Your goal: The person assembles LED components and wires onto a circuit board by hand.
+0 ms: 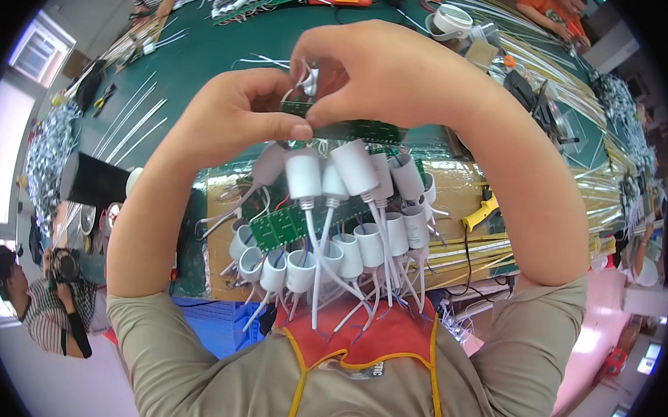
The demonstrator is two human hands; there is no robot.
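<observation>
- Green circuit-board strip [357,129], hung with white plastic sockets [303,174], is hovering above the green table [206,51].
- I'm pinching it: left hand [233,116] and right hand [390,72], fingertips pressed together on its top edge.
- Light, fragile; I'm judging the edges safest.

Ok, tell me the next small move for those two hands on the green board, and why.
Probably keep the left hand steadying the green circuit board while the right hand eases the small white part down onto its top edge. Both hands pinch there together, the part looks not yet seated, and white cylindrical caps dangle on wires below.
</observation>
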